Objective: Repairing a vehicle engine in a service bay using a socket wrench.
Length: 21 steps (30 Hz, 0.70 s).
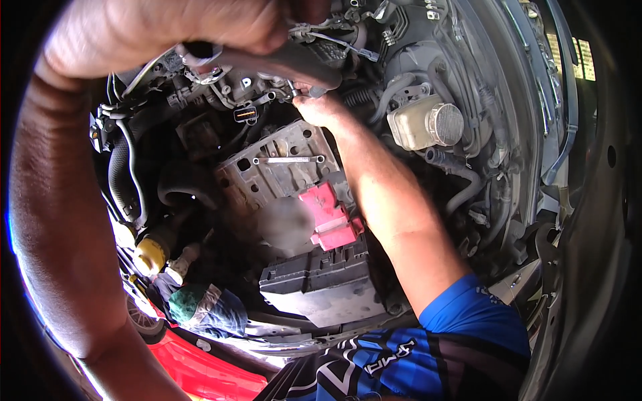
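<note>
My left hand (221, 27) reaches across the top of the view, close to the camera and partly cut off; its fingers are in shadow and hard to make out. Below it runs a dark, rounded brownish part (287, 63) over the engine. Deep among the hoses and metal fittings, my right hand (315, 105) has its fingers closed near a small shiny metal piece (295, 88); what they grip is mostly hidden. A double-ended ring spanner (289, 160) lies flat on the dirty metal battery tray (267, 180), just below my right hand.
A red plastic cover (331, 217) sits above a black and grey box (321, 281) near the front edge. The fluid reservoir (421, 127) stands right of my forearm. A yellow cap (150, 256) and a green-and-blue cloth item (207, 309) are at lower left, beside a red car (200, 364).
</note>
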Each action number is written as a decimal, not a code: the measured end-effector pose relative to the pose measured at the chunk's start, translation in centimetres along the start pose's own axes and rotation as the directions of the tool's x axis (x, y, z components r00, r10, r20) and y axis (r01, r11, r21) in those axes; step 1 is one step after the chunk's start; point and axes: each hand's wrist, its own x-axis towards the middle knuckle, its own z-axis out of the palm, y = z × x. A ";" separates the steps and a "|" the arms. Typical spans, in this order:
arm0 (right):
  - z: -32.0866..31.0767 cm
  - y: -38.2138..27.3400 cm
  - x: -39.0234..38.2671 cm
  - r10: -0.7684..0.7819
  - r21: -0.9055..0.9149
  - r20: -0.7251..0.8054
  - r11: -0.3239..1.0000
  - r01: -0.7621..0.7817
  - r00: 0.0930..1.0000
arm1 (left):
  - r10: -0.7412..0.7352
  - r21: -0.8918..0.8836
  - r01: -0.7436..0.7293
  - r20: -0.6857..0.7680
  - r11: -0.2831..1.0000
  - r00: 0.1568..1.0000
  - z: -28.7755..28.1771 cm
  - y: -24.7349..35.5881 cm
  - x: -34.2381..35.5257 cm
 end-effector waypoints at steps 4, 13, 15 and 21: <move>0.3 0.9 -0.6 0.164 -0.014 -0.037 0.986 -0.165 0.986 | 0.223 0.306 -0.206 -0.022 0.929 0.974 0.9 -0.7 3.9; 0.3 8.5 1.7 -0.154 0.245 -0.107 0.953 0.177 0.982 | 0.134 -0.130 -0.161 -0.198 0.978 0.971 9.4 3.0 11.0; 1.2 8.5 1.6 -0.105 0.226 -0.110 0.966 0.128 0.988 | -0.169 -0.747 0.106 -0.010 0.656 0.985 8.8 3.1 8.6; 2.8 3.7 4.0 -0.109 0.384 -0.090 0.914 0.135 0.990 | -0.109 -0.761 -0.254 -0.391 0.596 0.914 13.0 -0.5 3.6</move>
